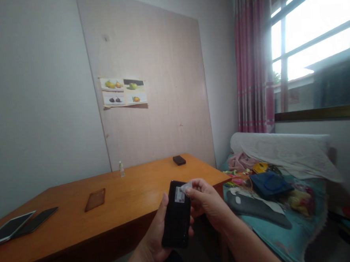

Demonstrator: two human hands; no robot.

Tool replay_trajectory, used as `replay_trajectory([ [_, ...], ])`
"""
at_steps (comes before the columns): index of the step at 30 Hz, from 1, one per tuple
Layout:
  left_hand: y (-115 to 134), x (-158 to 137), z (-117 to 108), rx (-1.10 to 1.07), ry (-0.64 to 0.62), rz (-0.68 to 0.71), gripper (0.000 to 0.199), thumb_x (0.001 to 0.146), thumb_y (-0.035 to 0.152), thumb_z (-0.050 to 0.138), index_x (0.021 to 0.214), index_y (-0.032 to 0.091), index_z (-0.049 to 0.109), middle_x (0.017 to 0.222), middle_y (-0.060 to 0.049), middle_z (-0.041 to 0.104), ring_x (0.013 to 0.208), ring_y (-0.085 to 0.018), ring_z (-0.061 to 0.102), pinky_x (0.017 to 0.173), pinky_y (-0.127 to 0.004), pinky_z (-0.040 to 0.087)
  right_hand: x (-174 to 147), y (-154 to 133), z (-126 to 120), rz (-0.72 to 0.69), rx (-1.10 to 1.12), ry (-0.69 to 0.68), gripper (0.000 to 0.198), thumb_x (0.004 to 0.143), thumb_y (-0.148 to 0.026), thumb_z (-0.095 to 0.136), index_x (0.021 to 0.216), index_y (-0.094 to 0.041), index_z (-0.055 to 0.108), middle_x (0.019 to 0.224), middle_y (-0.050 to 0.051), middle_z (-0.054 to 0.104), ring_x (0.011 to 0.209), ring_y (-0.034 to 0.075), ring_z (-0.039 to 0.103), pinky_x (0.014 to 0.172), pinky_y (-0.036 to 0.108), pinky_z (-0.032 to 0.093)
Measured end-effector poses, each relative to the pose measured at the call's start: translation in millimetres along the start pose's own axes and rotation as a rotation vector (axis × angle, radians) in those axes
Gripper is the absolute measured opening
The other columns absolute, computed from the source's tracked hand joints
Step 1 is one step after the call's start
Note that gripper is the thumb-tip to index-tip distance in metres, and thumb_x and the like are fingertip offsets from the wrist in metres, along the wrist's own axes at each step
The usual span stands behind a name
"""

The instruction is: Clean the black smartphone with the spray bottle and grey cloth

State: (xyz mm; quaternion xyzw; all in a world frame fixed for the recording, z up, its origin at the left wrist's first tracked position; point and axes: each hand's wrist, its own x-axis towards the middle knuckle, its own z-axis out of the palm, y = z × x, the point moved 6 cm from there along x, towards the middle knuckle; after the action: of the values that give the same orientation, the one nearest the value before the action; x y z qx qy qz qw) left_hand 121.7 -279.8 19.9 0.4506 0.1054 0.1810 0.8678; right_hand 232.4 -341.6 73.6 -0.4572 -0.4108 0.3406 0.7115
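Observation:
My left hand (154, 235) is wrapped round a black smartphone (176, 225), held upright and slightly tilted in front of the table's edge. A pale label (179, 195) with print shows near the top of the phone's facing side. Between the thumb and fingers of my right hand (204, 198) is a small greyish-white cloth (186, 186), pinched at the phone's upper right and covering part of the label. Whether it is fabric or a paper wipe I cannot tell.
On the orange wooden table (132, 204) lie a translucent brown phone case (95, 200), a white-framed tablet (11, 228) beside a dark flat cover (36, 222), a small clear bottle (121, 170) and a dark box-like object (179, 160). A bed (258, 236) with piled items stands right.

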Motion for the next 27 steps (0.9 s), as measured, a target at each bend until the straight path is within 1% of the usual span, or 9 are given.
replay_trajectory([
  [3,1.7,1.2,-2.6,-0.01,0.013,0.026,0.078,0.087,0.076,0.037,0.112,0.008,0.066,0.085,-0.015,0.071,0.062,-0.019,0.068,0.057,-0.026,0.05,-8.1,14.6,8.5,0.07,0.051,-0.092,0.043,0.073,-0.039,0.078,0.104,-0.017,0.058,0.082,0.002,0.066,0.056,0.011,0.057,0.049,0.022,0.047],
  [5,1.4,1.6,-1.6,-0.006,0.006,0.031,0.078,0.088,0.075,0.037,0.113,0.008,0.065,0.087,-0.015,0.071,0.062,-0.019,0.068,0.057,-0.026,0.05,-9.7,19.9,10.6,0.077,0.074,-0.095,0.041,0.074,-0.036,0.076,0.105,-0.017,0.058,0.081,0.001,0.064,0.052,0.01,0.055,0.044,0.021,0.045],
  [8,-0.5,1.0,2.6,0.005,-0.012,0.015,0.08,0.087,0.075,0.036,0.112,0.006,0.066,0.088,-0.016,0.071,0.064,-0.02,0.069,0.061,-0.028,0.052,-3.1,15.8,10.0,0.044,0.095,-0.044,0.039,0.08,-0.043,0.071,0.106,-0.018,0.055,0.075,-0.002,0.062,0.04,0.008,0.049,0.033,0.019,0.037],
  [10,-0.6,0.5,3.7,-0.005,-0.006,0.011,0.08,0.087,0.076,0.036,0.11,0.005,0.066,0.087,-0.016,0.071,0.064,-0.02,0.069,0.061,-0.028,0.052,1.4,11.9,10.6,0.035,0.102,-0.028,0.038,0.083,-0.046,0.068,0.105,-0.019,0.054,0.073,-0.002,0.061,0.036,0.007,0.046,0.031,0.019,0.034],
  [12,0.3,0.7,2.8,-0.028,0.007,0.018,0.078,0.087,0.075,0.038,0.11,0.006,0.066,0.086,-0.016,0.072,0.062,-0.019,0.068,0.059,-0.027,0.052,1.0,12.8,13.3,0.047,0.094,-0.043,0.036,0.083,-0.045,0.068,0.104,-0.019,0.055,0.075,-0.002,0.061,0.038,0.008,0.048,0.031,0.019,0.036],
  [17,-2.2,3.1,-0.9,-0.065,0.015,-0.001,0.076,0.087,0.074,0.04,0.113,0.008,0.066,0.084,-0.014,0.073,0.06,-0.018,0.068,0.056,-0.025,0.052,-9.1,24.9,19.2,0.058,0.038,-0.084,0.041,0.078,-0.036,0.073,0.112,-0.019,0.058,0.086,0.002,0.063,0.057,0.012,0.057,0.036,0.017,0.041],
  [22,-5.3,3.1,2.0,-0.05,-0.009,-0.016,0.077,0.087,0.075,0.039,0.113,0.008,0.066,0.082,-0.015,0.073,0.061,-0.02,0.069,0.057,-0.027,0.052,2.5,19.9,13.4,0.027,0.069,0.034,0.061,0.079,-0.045,0.071,0.131,-0.022,0.048,0.095,0.004,0.066,0.049,0.009,0.052,0.031,0.017,0.035],
  [24,-4.6,2.3,2.0,-0.062,-0.002,-0.009,0.076,0.087,0.075,0.039,0.115,0.009,0.065,0.083,-0.015,0.074,0.061,-0.02,0.069,0.057,-0.028,0.053,2.6,19.4,15.4,0.028,0.072,0.037,0.06,0.08,-0.048,0.069,0.13,-0.021,0.049,0.093,0.004,0.066,0.047,0.009,0.05,0.032,0.018,0.035],
  [27,-4.4,1.4,0.8,-0.099,0.018,-0.006,0.073,0.087,0.072,0.042,0.116,0.009,0.065,0.084,-0.014,0.074,0.06,-0.019,0.069,0.057,-0.027,0.053,-6.9,23.1,22.8,0.025,0.027,-0.012,0.049,0.078,-0.043,0.072,0.118,-0.02,0.058,0.09,0.003,0.067,0.055,0.012,0.056,0.039,0.019,0.04],
])
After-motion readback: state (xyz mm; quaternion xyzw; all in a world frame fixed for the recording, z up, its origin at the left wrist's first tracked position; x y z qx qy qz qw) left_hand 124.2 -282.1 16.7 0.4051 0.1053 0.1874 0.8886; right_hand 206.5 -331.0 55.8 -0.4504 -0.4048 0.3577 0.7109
